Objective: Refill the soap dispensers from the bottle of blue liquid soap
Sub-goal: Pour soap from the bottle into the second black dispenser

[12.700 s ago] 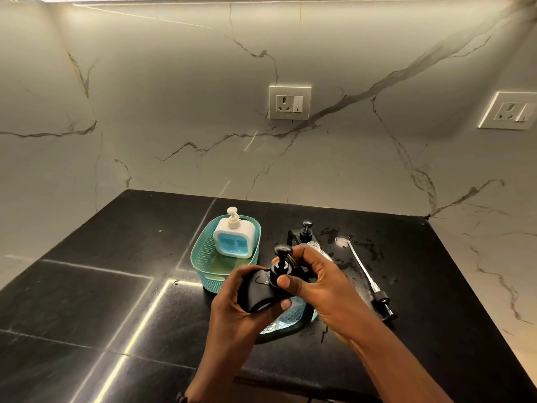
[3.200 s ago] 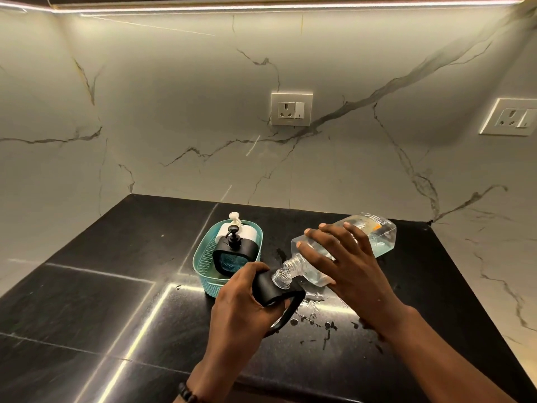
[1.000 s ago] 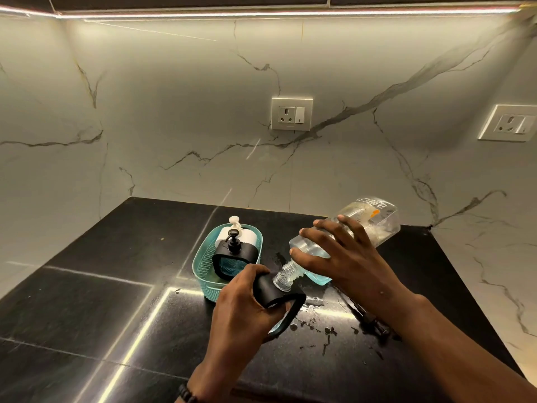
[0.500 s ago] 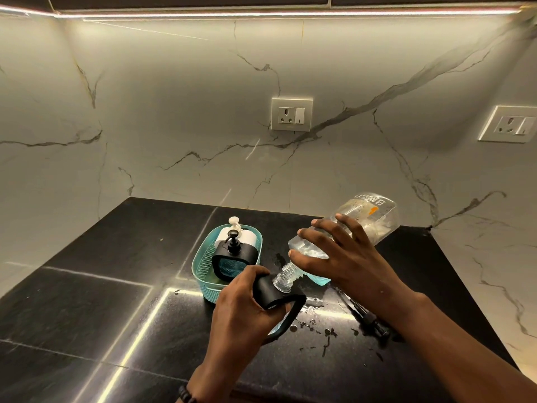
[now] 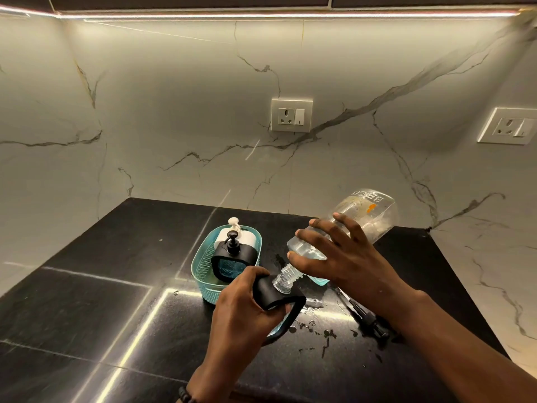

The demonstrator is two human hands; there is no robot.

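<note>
My right hand (image 5: 345,260) grips a clear soap bottle (image 5: 366,216), tipped neck-down to the left; a little blue liquid sits low near its shoulder. Its ribbed neck (image 5: 286,279) meets the top opening of a black dispenser (image 5: 276,298), which my left hand (image 5: 244,309) holds tilted above the counter. A teal basket (image 5: 200,266) holds a second black dispenser (image 5: 232,257) with its pump on, and a white dispenser (image 5: 236,232) behind it.
A loose black pump with its tube (image 5: 363,315) lies on the black counter (image 5: 116,286) under my right forearm. Spilled drops (image 5: 316,330) dot the counter near the dispenser. Marble walls with sockets (image 5: 291,114) close the back and right.
The bottle's base has risen, steepening the tilt, and most blue liquid has left it. Earlier I held a black dispenser by its pump; it stands in the basket now.
</note>
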